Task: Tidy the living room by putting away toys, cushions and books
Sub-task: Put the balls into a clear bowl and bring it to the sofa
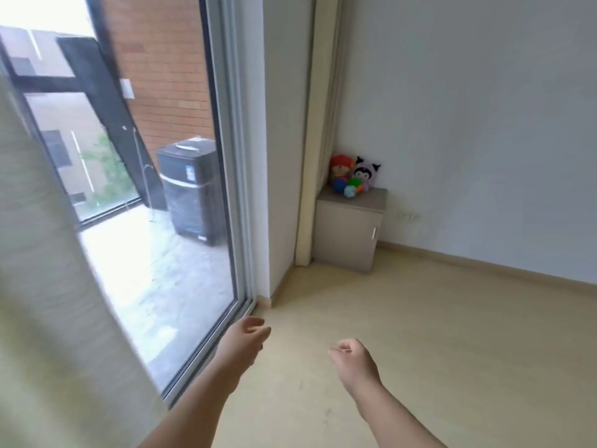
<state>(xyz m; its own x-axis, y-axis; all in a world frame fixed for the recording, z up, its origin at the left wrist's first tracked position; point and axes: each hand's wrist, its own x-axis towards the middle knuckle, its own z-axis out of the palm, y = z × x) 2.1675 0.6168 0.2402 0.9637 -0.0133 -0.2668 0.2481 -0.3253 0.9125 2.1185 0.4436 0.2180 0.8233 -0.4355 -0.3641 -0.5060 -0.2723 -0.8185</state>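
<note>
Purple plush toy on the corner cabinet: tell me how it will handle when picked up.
The purple plush toy looks like stuffed fabric, so it is probably soft, light and floppy, and unlikely to break. Small balls lie right in front of it on the cabinet; lifting it carelessly may set those rolling off the top.

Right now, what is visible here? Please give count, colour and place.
plush toys: two, orange-red and lilac-black, on the cabinet
balls: about three, blue, green, teal, before the toys
cabinet: one, grey-beige, room corner
socket: one, white, wall right of cabinet
glass door: one, pale grey frame, left
washing machine: one, dark grey, outside behind the glass
curtain: one, cream, far left
left hand: one, empty, fingers relaxed, above floor
right hand: one, empty, fingers curled, above floor
</note>
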